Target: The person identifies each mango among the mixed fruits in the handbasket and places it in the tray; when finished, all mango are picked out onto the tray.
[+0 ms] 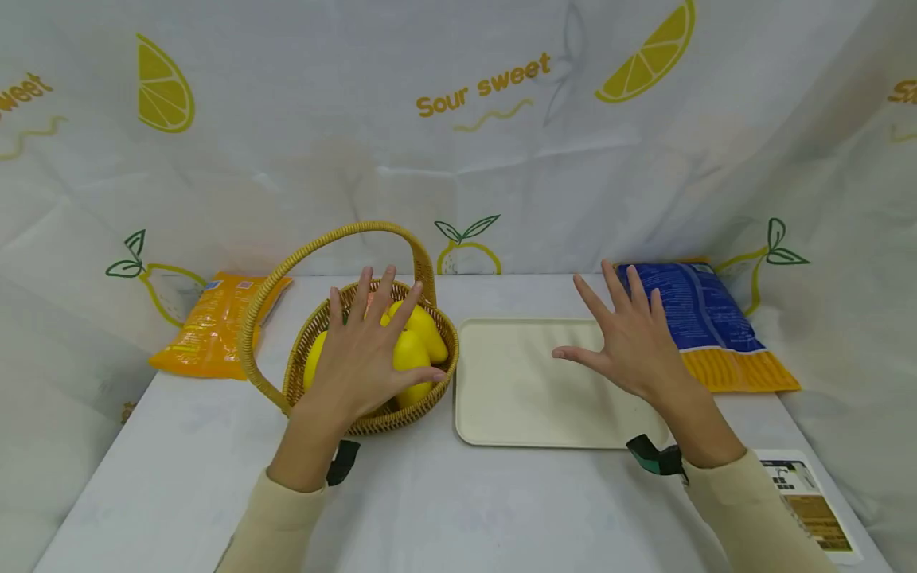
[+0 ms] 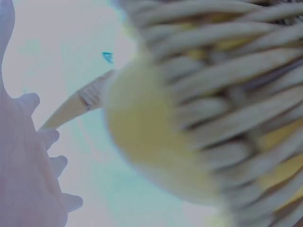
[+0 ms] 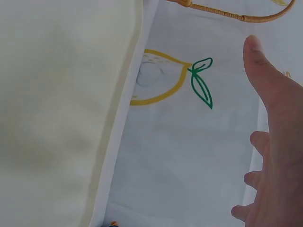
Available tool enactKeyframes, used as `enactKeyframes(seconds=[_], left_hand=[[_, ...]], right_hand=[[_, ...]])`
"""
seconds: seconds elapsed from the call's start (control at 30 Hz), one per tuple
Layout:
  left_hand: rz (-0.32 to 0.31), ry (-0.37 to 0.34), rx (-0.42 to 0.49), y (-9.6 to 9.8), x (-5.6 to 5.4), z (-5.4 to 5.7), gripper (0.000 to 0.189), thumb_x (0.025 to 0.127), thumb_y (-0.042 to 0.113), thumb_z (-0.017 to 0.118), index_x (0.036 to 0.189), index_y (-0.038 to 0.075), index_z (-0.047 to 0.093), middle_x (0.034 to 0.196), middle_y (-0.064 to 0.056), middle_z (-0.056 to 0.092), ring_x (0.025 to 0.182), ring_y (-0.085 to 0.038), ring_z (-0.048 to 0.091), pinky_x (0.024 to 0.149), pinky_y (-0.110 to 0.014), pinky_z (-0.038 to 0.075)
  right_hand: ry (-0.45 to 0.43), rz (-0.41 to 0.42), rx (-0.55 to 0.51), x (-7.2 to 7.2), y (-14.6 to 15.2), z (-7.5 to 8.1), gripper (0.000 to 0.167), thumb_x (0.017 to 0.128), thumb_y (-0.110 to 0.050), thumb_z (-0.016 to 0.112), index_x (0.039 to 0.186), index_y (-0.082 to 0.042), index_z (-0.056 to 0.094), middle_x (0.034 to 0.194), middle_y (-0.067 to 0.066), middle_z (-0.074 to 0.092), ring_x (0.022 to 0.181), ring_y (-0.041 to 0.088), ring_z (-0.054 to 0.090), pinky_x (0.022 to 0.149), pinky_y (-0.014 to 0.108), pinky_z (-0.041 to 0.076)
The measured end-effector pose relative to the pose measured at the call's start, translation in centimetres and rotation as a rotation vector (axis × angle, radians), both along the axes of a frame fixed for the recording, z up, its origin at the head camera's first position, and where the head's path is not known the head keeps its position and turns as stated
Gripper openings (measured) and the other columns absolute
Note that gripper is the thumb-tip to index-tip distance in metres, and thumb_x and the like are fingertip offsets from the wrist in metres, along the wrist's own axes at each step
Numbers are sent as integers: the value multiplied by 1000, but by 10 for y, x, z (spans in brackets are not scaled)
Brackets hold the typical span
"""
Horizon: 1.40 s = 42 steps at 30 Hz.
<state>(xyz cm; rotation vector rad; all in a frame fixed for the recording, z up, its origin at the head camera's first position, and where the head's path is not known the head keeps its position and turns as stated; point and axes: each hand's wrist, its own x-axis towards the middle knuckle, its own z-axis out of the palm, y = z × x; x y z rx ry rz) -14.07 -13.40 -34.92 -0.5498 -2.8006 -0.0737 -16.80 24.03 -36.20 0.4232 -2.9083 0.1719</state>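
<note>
— Draped behind with lemon-printed cloth (image 1: 322, 159); laid below with a white table (image 1: 466, 509); start with the head view?

— See the left hand (image 1: 361, 362) spread wide above the basket (image 1: 410, 417), gripping nothing; see yellow fruit (image 1: 411, 354) heaped inside, probably to be kept from rolling by the woven wall; cannot tell exactly how high above.

— And over on the right?

— Find the right hand (image 1: 634, 350) fanned just as wide above the tray (image 1: 519, 382), likewise holding nothing; notice the tray lying flat just beside the basket, perhaps to keep both within reach; notice the orange packet (image 1: 208, 334) and blue packet (image 1: 691, 306) set back at either side, perhaps to leave the middle free for basket and tray.

— And in the left wrist view?

— Shows basket weave close by, blurred, with something pale yellow, likely fruit, beside; shows fingertips (image 2: 57, 165) apart from the weave.

— And in the right wrist view?

— Shows the tray's raised edge, likely shaped to stop sliding; shows the thumb (image 3: 259, 64) stretched out, apart from that edge; shows part of the handle (image 3: 215, 10) above.
</note>
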Motion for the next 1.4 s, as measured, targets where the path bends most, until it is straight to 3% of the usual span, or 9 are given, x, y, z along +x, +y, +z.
enactKeyframes(seconds=[0.33,0.57,0.73,0.93,1.07,1.17,1.27,1.4], left_hand=[[-42,99,33,-4,21,26,112,77,96,42,165,35,11,174,-8,7,160,-37,16,124,-70,25],[-116,245,136,-14,39,41,105,81,96,24,161,28,32,170,-14,23,152,-40,30,119,-68,34],[-161,365,219,-22,52,54,100,83,93,34,154,23,46,162,-18,38,139,-43,43,111,-62,44],[-150,445,305,-37,64,71,96,86,87,44,151,16,50,156,-22,42,134,-47,43,111,-61,40],[-111,528,351,-54,64,75,93,87,84,47,148,13,53,153,-25,44,135,-51,43,113,-63,38],[-79,538,374,-68,62,73,93,88,83,50,148,12,53,152,-27,45,135,-52,42,113,-63,38],[-49,493,389,-81,61,69,91,89,81,49,150,14,50,154,-27,43,136,-51,42,110,-65,39],[-10,393,398,-92,61,63,90,91,81,44,155,18,44,157,-23,43,136,-49,45,89,-69,52]], right_hand=[[28,90,-33,0,-13,14,102,83,-70,69,163,-25,26,169,20,22,153,51,25,118,79,24],[23,145,-83,1,-27,19,98,84,-65,72,162,-23,30,165,21,31,148,47,35,118,71,34],[-54,167,-136,-2,-37,23,97,87,-65,70,163,-28,25,167,16,32,149,45,36,116,71,38],[-136,217,-218,-8,-47,25,94,89,-64,69,164,-32,22,168,12,29,152,42,34,114,67,42],[-143,234,-234,-10,-54,26,93,88,-63,70,163,-33,23,168,10,31,151,40,36,110,67,46],[-163,248,-244,-11,-60,25,93,88,-63,71,163,-33,24,168,8,31,151,39,37,110,67,47],[-182,271,-253,-12,-68,25,93,86,-63,71,162,-33,26,167,6,32,151,37,37,110,65,48],[-194,312,-251,-12,-80,24,93,85,-64,72,162,-35,28,167,3,34,150,34,39,107,63,51]])
